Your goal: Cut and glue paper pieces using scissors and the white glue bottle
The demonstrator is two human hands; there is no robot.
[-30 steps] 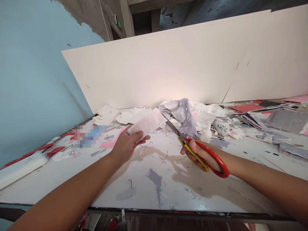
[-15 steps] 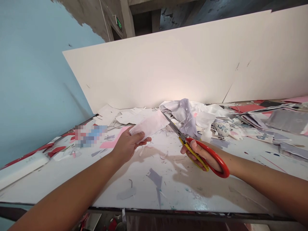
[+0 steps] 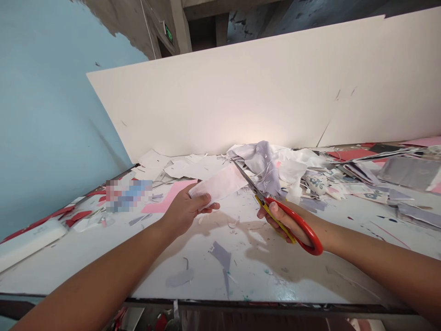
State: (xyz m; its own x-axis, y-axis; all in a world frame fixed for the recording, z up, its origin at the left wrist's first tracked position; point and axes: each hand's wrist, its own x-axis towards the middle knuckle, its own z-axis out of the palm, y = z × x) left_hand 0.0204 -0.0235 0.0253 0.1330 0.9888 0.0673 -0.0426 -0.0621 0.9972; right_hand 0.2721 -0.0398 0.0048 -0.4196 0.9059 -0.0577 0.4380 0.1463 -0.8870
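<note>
The left hand [image 3: 186, 209], a little left of the middle of the frame, is closed on a thin, pale piece [image 3: 220, 186], with the thumb on top. This piece is near the middle of the frame, held up over the white desk [image 3: 275, 287]. The right hand [image 3: 282, 223], right of the middle, is wrapped around big scissors [image 3: 261, 195] with red and yellow handles. The blades point up and left, by the pale piece's right end. I cannot tell if they are cutting it.

A pink sheet [image 3: 168, 197] lies behind the left hand. Past the scissors, around the middle right, is a crumpled purple-gray cloth [image 3: 270, 177]. A gray scrap [image 3: 220, 255] is at the lower middle. A big white board [image 3: 241, 101] stands across the top half.
</note>
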